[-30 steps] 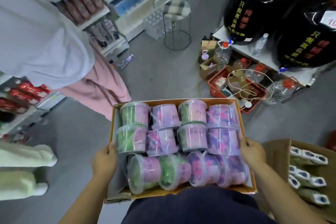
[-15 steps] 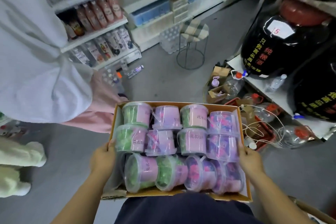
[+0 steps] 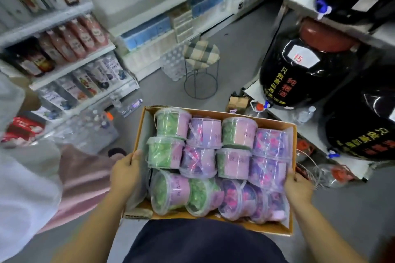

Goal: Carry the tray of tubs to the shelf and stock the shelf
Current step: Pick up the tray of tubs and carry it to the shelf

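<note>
My left hand (image 3: 126, 174) grips left edge of orange cardboard tray (image 3: 267, 228), my right hand (image 3: 298, 186) grips right edge. Tray at my waist, in the aisle. Clear lidded plastic tubs (image 3: 239, 132) fill it, near-edge row tipped. Carry level, steer round checked-cushion wire stool (image 3: 201, 57).

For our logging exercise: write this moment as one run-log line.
step: carry | left hand: grips tray left edge | right hand: grips right edge | tubs: in tray | stocking: not started
</note>
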Available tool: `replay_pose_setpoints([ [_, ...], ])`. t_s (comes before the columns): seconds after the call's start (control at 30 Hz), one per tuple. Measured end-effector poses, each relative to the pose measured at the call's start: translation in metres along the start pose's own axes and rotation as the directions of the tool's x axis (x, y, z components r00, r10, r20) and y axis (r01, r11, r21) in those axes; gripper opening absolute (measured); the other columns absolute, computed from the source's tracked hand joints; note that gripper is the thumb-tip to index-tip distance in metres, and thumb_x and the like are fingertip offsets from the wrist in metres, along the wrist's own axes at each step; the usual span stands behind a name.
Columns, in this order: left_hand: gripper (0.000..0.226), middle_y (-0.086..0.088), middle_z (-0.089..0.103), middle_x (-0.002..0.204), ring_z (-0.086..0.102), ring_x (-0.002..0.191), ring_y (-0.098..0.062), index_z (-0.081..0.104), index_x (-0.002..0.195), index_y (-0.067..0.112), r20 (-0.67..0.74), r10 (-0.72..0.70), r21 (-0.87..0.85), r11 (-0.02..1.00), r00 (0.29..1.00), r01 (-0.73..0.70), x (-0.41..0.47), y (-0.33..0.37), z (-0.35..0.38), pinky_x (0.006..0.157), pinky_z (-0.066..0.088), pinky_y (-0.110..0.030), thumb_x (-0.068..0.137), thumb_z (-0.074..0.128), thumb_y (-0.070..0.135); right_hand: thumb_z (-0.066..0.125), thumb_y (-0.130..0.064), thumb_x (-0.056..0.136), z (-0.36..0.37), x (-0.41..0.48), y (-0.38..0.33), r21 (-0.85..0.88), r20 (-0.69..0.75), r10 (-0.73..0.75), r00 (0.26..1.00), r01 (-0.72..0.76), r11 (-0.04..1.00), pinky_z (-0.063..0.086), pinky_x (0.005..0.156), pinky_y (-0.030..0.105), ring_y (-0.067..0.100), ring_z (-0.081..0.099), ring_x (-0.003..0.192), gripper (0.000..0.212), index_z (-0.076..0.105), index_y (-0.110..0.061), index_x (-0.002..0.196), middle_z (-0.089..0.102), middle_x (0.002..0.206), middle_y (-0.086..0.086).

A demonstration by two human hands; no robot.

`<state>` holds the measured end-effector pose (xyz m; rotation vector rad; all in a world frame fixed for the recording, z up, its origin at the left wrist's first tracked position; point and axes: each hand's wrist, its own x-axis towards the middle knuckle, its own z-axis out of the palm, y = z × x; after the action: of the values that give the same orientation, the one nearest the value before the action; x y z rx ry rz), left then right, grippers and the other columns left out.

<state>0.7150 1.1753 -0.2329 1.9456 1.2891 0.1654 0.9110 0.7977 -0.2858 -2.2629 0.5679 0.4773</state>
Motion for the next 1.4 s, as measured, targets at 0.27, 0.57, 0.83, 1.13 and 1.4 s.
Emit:
replay_pose_setpoints([
  [0.27,0.052,-0.023,0.072,0.105,0.065,0.103,-0.041,0.072,0.116,0.009,0.117,0.049,0.037,0.998,0.992,-0.054,0.224,0.097,0.028,0.089,0.050,-0.046,0.100,0.044,0.050,0.036,-0.052,0.102,0.086,0.083,-0.126,0.056,-0.044,0.140,0.989,-0.137,0.989,0.050,0.093,0.054,0.042,0.062,0.100,0.056,0.070,-0.006,0.106,0.068,0.106,0.022],
  [0.57,0.047,-0.024,0.063,0.098,0.050,0.087,-0.025,0.070,0.104,-0.006,0.189,-0.177,0.096,0.982,0.966,0.161,0.393,0.151,0.015,0.079,0.035,-0.033,0.105,0.047,0.034,0.036,-0.038,0.105,0.146,0.148,-0.316,-0.170,-0.013,0.088,0.996,-0.089,0.981,0.042,0.078,0.034,0.036,0.060,0.099,0.044,0.070,-0.010,0.105,0.067,0.111,0.021],
  [0.83,0.055,-0.024,0.067,0.110,0.063,0.100,-0.040,0.066,0.120,0.000,0.136,-0.326,0.066,0.945,0.935,0.320,0.469,0.159,0.001,0.090,0.052,-0.048,0.103,0.043,0.047,0.037,-0.035,0.106,0.195,0.208,-0.432,-0.220,0.051,-0.120,0.992,0.128,0.967,0.033,0.074,0.031,0.037,0.059,0.099,0.044,0.069,-0.005,0.108,0.066,0.105,0.023],
  [1.13,0.054,-0.026,0.064,0.112,0.054,0.094,-0.032,0.067,0.118,-0.002,0.050,-0.368,0.078,0.928,0.929,0.364,0.535,0.220,0.040,0.082,0.040,-0.036,0.106,0.037,0.041,0.041,-0.038,0.104,0.239,0.332,-0.529,-0.215,0.187,-0.162,0.969,0.202,0.955,0.043,0.075,0.035,0.033,0.055,0.082,0.046,0.068,-0.004,0.087,0.068,0.099,0.023],
  [1.4,0.059,-0.026,0.070,0.107,0.064,0.101,-0.042,0.070,0.118,0.004,-0.116,-0.299,0.024,0.952,0.947,0.304,0.598,0.309,0.076,0.092,0.051,-0.049,0.102,0.038,0.051,0.045,-0.040,0.103,0.239,0.441,-0.640,-0.131,0.244,-0.201,0.949,0.237,0.963,0.050,0.078,0.040,0.038,0.064,0.087,0.047,0.066,-0.003,0.083,0.068,0.089,0.019],
])
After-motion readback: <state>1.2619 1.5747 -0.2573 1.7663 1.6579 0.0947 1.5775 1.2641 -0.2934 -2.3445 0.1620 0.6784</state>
